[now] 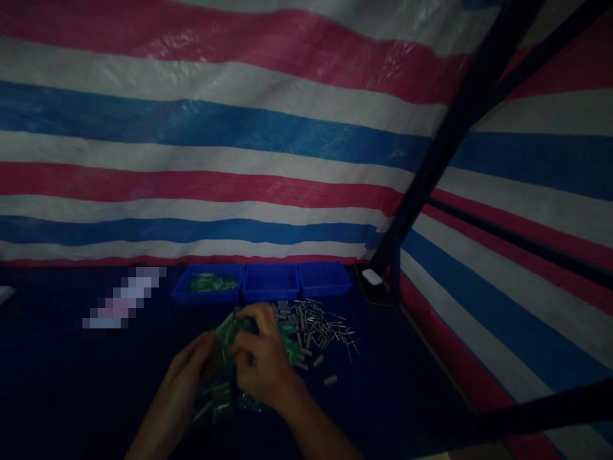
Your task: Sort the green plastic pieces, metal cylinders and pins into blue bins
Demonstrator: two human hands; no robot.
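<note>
In the head view my left hand [191, 364] and my right hand [263, 361] are close together over the dark blue table. Between them is a crinkled green see-through plastic packet [226, 332], its edge gripped by the curled fingers of my left hand. My right hand is bent over the same packet with thumb and fingers closed at it; the exact grip is dim. Below the hands lie more clear packets [218, 399] with greenish contents. Just right of my right hand are green pieces [290, 345], short grey cylinders [306, 326] and thin metal pins [330, 329].
Three blue trays stand in a row behind the hands; the left tray [179, 291] holds green packets. At the back right a white object [371, 276] rests on a dark flat item [378, 294]. Dark frame bars [421, 198] and striped sheeting [215, 121] enclose the table.
</note>
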